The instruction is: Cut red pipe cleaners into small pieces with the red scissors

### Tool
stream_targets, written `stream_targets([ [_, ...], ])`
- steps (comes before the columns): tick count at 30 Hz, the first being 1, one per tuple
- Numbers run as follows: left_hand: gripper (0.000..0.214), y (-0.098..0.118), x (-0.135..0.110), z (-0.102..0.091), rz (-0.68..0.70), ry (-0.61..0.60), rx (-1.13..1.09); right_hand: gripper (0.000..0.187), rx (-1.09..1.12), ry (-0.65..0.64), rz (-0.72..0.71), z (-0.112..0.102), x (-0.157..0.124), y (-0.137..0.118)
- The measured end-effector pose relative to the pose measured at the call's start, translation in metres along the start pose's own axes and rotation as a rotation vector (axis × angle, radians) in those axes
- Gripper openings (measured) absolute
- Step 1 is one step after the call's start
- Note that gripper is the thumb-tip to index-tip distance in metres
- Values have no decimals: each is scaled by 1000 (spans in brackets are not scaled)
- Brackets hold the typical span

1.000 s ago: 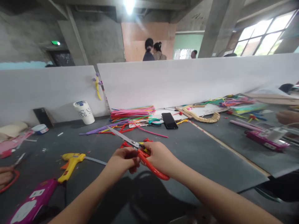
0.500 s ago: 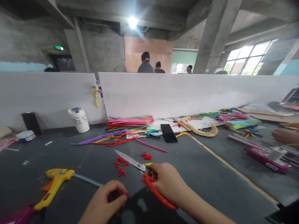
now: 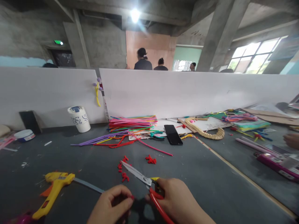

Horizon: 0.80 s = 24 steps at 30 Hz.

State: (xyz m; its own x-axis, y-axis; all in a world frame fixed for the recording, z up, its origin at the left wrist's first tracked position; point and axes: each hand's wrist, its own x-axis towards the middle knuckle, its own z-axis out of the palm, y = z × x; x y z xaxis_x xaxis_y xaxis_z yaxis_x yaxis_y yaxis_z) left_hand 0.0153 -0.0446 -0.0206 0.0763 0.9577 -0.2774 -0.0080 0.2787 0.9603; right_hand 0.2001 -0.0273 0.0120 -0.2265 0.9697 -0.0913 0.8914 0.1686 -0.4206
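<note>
My right hand (image 3: 176,199) grips a pair of scissors (image 3: 137,174) with red handles, its blades closed and pointing up and left over the table. My left hand (image 3: 114,203) is pinched around a small red piece (image 3: 132,197), mostly hidden by the fingers; it looks like fuzzy pipe cleaner. Just beyond the blades lie small twisted red pieces (image 3: 125,177), with another red cluster (image 3: 151,159) further right. A yellow glue gun (image 3: 54,189) rests left of my left hand, its glue stick (image 3: 88,184) reaching towards my wrist.
Bundled pipe cleaners (image 3: 133,123) lie along the white partition (image 3: 163,93). Near them are pliers (image 3: 157,134), a phone (image 3: 173,134) and a curved tan piece (image 3: 213,133). A white cup (image 3: 79,119) stands back left. Another person's hand (image 3: 291,139) shows at the right edge, near a purple tool (image 3: 277,166).
My view has shifted slightly. Both hands appear a little lower and further right, the right still holding the scissors and the left still pinching the red piece.
</note>
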Motion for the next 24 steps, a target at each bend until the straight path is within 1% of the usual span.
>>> stream_targets([
  [5,20,38,-5,1,187,102,-54,37,-28,176,-69,-15,-4,-9],
  [6,18,45,-7,1,192,122,-55,36,-4,198,-79,-18,-2,-11],
  [8,16,52,-11,0,202,168,-92,36,82,195,-96,-22,2,-16],
  [10,16,52,-16,-2,203,204,-161,34,193,159,-104,-20,6,-19],
  [12,18,46,-22,-4,191,240,-224,25,295,95,-99,-13,7,-21],
  [13,19,42,-25,-6,184,257,-244,19,321,54,-102,-8,7,-21],
  [15,19,35,-30,-8,174,278,-254,13,338,16,-108,3,3,-20],
  [17,18,32,-35,-11,184,267,-236,16,318,42,-114,10,-3,-19],
  [21,19,33,-40,-13,230,268,-223,26,179,211,-155,14,-15,-20],
  [24,20,30,-38,-14,219,296,-242,31,150,219,-160,13,-17,-22],
])
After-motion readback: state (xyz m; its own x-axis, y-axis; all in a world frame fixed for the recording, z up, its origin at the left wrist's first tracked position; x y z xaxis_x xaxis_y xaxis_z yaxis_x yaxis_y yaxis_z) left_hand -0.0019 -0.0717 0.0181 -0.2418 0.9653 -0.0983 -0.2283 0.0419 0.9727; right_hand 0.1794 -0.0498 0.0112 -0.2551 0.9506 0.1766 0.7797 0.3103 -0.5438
